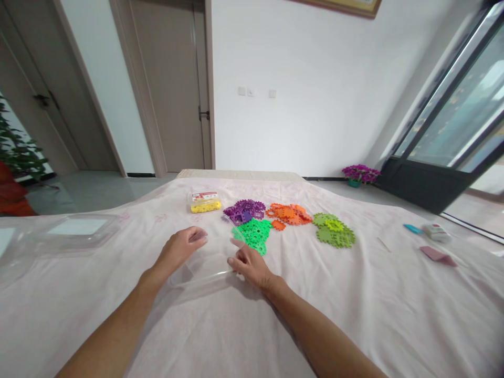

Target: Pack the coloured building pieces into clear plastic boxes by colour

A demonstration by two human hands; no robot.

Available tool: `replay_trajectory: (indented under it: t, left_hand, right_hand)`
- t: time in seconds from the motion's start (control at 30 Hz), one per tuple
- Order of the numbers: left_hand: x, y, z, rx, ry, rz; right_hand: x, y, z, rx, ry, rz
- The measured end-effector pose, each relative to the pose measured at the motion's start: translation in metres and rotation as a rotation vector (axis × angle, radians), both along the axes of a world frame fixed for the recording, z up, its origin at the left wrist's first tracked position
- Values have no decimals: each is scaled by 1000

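Observation:
A clear plastic container [214, 269] is tilted over the cloth in front of me. My left hand [184, 248] is closed around its left side, fingers curled over the edge. On the right, my right hand [251, 266] pinches the rim between thumb and fingers. Just beyond the right hand lies a pile of green gear-shaped plastic pieces [255, 234]. Behind it are purple pieces [246, 210], with orange pieces [289, 213] to their right. Light green pieces [334, 231] form a pile farther right. A small clear box with yellow pieces [206, 206] stands beyond my left hand.
Clear plastic lids or trays [82, 229] with white labels lie at the left. To the right are a blue item [412, 229], a small clear packet [436, 232] and a folded pink cloth [438, 256]. A pale patterned cloth [378, 315] covers the wrinkled surface.

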State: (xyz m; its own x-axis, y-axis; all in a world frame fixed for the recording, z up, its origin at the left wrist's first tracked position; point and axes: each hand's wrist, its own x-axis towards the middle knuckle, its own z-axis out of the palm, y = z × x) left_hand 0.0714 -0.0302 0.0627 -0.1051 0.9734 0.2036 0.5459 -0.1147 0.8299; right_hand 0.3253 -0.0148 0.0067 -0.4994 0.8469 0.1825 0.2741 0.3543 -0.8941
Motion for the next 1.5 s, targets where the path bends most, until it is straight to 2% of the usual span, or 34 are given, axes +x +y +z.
replay_trajectory:
  t: [0.1, 0.23, 0.37, 0.43, 0.47, 0.57, 0.67, 0.73, 0.77, 0.83, 0.9, 1.0, 1.23, 1.37, 1.5]
  left_hand:
    - [3, 1, 5, 107, -240, 66]
    - [-4, 6, 8, 236, -662, 280]
    - [-29, 13, -7, 211, -871, 485]
    - [-45, 15, -20, 172, -850, 548]
    - [-52, 15, -27, 120, -775, 564]
    - [-64, 13, -42, 26, -540, 611]
    - [-60, 6, -45, 136, -206, 664]
    - [-50, 2, -42, 254, -27, 629]
    - [-44, 0, -41, 282, -34, 581]
    - [-31, -3, -40, 243, -226, 426]
    - [-21, -4, -41, 133, -429, 264]
    - [-13, -3, -44, 36, -591, 125]
    - [-13, -3, -41, -4, -695, -16]
    - [-7, -7, -38, -56, -709, -118]
    - [-2, -7, -37, -95, -697, -132]
  right_hand:
    - [-6, -5, 1, -60, 43, -54]
    - [-11, -11, 8, -115, 141, -142]
    - [-12, -10, 11, -85, 174, -177]
    - [-8, -5, 12, -35, 135, -182]
    - [-4, -1, 13, 9, 87, -213]
    - [14, 15, 16, 198, -159, -412]
    - [34, 26, 19, 320, -411, -565]
    - [42, 29, 19, 341, -542, -618]
    - [44, 29, 19, 339, -600, -630]
    - [45, 28, 19, 335, -698, -623]
    - [43, 27, 18, 338, -759, -599]
    - [40, 27, 16, 352, -775, -565]
    - [36, 30, 9, 277, -623, -489]
    - [37, 31, 6, 263, -511, -501]
    - [37, 34, 4, 246, -267, -542]
